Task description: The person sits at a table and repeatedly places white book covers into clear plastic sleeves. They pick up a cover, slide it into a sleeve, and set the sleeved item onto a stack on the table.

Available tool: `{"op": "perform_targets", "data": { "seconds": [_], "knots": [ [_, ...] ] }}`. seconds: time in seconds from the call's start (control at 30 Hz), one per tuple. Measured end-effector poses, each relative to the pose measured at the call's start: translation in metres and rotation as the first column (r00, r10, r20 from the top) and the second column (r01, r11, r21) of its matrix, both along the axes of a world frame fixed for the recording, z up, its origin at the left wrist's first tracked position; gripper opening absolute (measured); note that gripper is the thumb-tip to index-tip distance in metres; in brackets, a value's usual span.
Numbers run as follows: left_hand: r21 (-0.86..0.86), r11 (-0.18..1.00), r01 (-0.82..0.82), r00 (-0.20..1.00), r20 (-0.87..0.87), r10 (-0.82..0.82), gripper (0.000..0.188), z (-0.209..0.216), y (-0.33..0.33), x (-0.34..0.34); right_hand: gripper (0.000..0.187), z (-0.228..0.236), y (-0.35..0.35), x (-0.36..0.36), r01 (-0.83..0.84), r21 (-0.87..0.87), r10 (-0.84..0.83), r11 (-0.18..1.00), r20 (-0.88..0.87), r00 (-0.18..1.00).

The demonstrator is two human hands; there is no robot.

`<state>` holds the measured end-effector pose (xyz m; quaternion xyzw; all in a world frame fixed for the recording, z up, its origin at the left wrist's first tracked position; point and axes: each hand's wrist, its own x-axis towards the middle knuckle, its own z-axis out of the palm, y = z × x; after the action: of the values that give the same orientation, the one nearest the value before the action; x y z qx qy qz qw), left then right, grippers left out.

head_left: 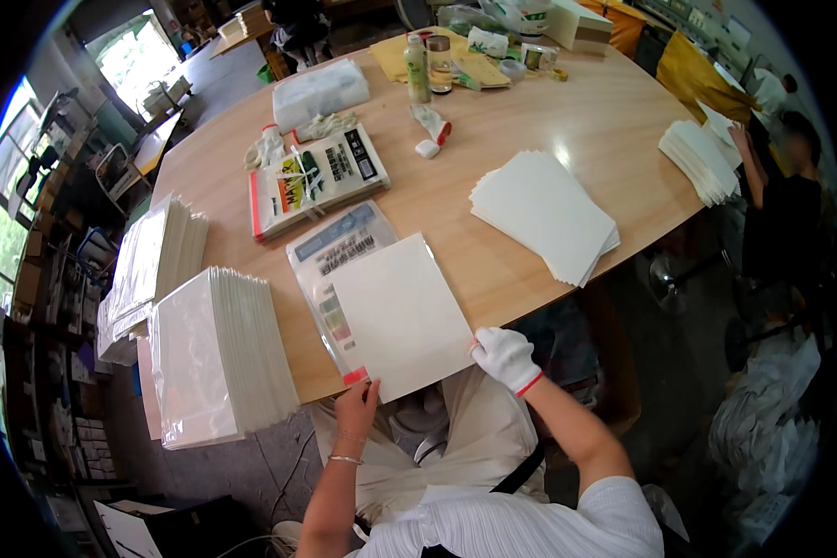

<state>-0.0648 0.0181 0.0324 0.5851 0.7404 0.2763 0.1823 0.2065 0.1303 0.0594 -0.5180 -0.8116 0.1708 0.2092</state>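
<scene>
A white board (402,312) lies at the table's near edge, over a clear printed plastic bag (314,270) with a red strip at its lower end. My left hand (353,411), bare with a bracelet at the wrist, is closed at the board's lower left corner, beside the red strip. Whether its fingers also catch the bag is hard to tell. In a white glove with a red cuff, my right hand (509,360) grips the board's lower right corner. A fanned stack of white boards (544,214) rests farther right.
Stacks of plastic-wrapped boards (209,358) stand at the left edge. Beyond the board lie a packed printed bag (321,177), loose gloves (268,147) and a roll of clear plastic (321,93). Bottles (418,70) stand farther back. At right, a person handles another stack (699,163).
</scene>
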Motion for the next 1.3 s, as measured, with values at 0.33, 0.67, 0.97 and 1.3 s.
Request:
{"op": "perform_targets", "data": {
  "seconds": [0.33,0.67,0.97,1.3],
  "knots": [
    [-0.237,0.971,0.018,0.396,0.894,0.21,0.022,-0.005,-0.02,0.004,0.024,-0.03,-0.036,0.003,0.038,-0.447,-0.299,0.894,-0.528,0.795],
    [0.03,0.99,-0.136,0.915,0.387,0.114,0.023,0.185,-0.087,-0.088,0.032,0.045,-0.07,-0.128,-0.402,-0.156,0.11,0.902,-0.817,0.565],
    [0.274,0.82,-0.502,0.838,0.388,0.384,0.041,0.117,-0.144,-0.314,0.022,0.158,-0.071,-0.291,-0.686,-0.172,0.561,0.707,-0.455,0.692],
    [0.715,0.508,-0.479,0.814,0.146,0.561,0.03,0.153,-0.142,-0.215,0.015,0.01,0.005,-0.076,-0.193,-0.298,-0.17,0.935,-0.853,0.493]
  ]
}}
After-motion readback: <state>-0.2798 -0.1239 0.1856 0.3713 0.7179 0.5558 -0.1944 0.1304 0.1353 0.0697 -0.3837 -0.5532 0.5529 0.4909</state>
